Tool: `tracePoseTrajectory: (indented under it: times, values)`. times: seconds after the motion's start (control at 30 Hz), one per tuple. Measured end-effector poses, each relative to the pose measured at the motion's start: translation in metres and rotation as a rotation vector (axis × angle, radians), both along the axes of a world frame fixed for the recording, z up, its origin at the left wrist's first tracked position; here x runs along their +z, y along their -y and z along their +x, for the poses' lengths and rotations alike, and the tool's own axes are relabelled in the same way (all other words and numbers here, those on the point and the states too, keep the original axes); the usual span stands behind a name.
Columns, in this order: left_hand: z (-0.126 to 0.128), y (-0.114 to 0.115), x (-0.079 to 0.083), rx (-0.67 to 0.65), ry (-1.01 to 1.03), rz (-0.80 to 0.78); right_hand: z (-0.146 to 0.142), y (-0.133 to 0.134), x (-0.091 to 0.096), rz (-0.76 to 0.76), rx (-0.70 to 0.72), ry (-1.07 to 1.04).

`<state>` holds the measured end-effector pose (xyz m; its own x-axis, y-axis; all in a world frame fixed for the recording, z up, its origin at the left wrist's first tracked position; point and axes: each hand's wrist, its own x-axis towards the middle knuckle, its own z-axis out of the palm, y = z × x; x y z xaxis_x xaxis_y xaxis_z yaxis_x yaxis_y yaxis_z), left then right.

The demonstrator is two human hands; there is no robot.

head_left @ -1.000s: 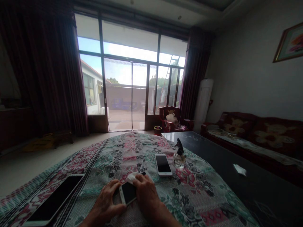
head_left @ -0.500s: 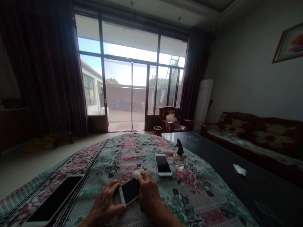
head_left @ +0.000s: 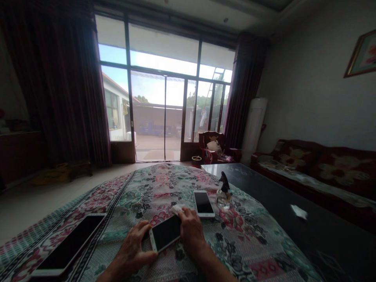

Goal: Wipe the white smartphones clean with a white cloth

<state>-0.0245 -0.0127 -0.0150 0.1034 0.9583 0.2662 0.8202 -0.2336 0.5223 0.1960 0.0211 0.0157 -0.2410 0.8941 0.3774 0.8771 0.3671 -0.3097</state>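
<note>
A white-framed smartphone [head_left: 165, 234] with a dark screen is tilted between my two hands, low over the flowered cloth. My left hand [head_left: 133, 246] grips its left end, thumb at the lower corner and fingers at the upper one. At the right end, my right hand [head_left: 191, 232] holds a crumpled white tissue [head_left: 177, 208] against the phone's edge; its fingers partly cover both. Just beyond my right hand lies a second white phone [head_left: 204, 203], screen up. Beside that phone stands a small clear spray bottle [head_left: 224, 194] with a black nozzle.
A large white tablet [head_left: 70, 244] lies at the left on the patterned tablecloth [head_left: 141, 196]. To the right is a dark glossy table [head_left: 264, 196] with a white scrap [head_left: 299, 212] on it. A sofa [head_left: 323, 164], an armchair [head_left: 213, 147] and glass doors stand farther back.
My right hand has slid right and slightly away along the phone's edge with the tissue, uncovering more of the screen. My left hand keeps its hold. The view has shifted slightly.
</note>
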Motion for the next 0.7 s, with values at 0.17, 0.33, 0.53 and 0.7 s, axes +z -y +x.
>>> tracePoseTrajectory:
  times: [0.17, 0.33, 0.53, 0.7]
  values:
    - [0.003, 0.003, 0.006, 0.015, 0.005, -0.005, 0.006, -0.004, 0.001, -0.006, -0.087, 0.015]
    - [0.004, 0.003, 0.009, 0.019, -0.007, 0.004, -0.009, 0.009, -0.001, -0.024, -0.031, 0.056]
    - [0.0, -0.002, -0.003, 0.017, -0.006, 0.034, -0.034, 0.028, -0.014, -0.045, 0.202, 0.043]
    - [-0.001, -0.002, -0.005, 0.015, 0.001, 0.05, -0.021, 0.023, -0.002, -0.034, 0.163, 0.009]
